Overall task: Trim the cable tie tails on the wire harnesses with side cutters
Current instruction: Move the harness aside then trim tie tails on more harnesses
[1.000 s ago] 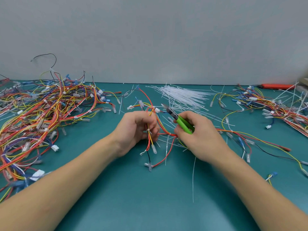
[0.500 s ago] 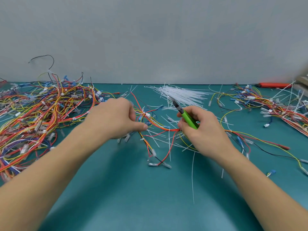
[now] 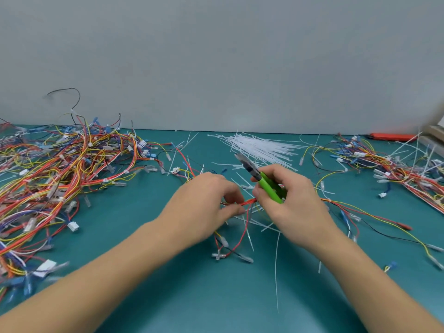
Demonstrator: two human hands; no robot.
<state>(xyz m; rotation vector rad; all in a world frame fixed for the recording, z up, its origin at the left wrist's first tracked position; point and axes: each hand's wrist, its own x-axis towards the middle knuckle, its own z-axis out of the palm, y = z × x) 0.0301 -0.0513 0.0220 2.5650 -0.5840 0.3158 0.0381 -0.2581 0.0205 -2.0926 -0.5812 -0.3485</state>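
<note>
At the middle of the teal table my left hand (image 3: 204, 207) pinches a red, yellow and black wire harness (image 3: 242, 227) between thumb and fingers. My right hand (image 3: 290, 203) grips green-handled side cutters (image 3: 264, 180), whose jaws point up and to the left, away from the harness. The fingers of that hand also touch the red wires close to my left thumb. The harness's loose ends with white connectors hang down onto the table under both hands. No cable tie on the held section is visible.
A large heap of harnesses (image 3: 60, 179) covers the left of the table (image 3: 168, 296). Another heap (image 3: 394, 169) lies at the right. A bundle of white cable ties (image 3: 259, 147) lies behind the cutters, cut tails (image 3: 276, 267) are scattered about, and an orange tool (image 3: 391, 137) sits far right.
My left hand has moved right and down, back to the harness beside my right hand. The right hand with the cutters stayed almost in place.
</note>
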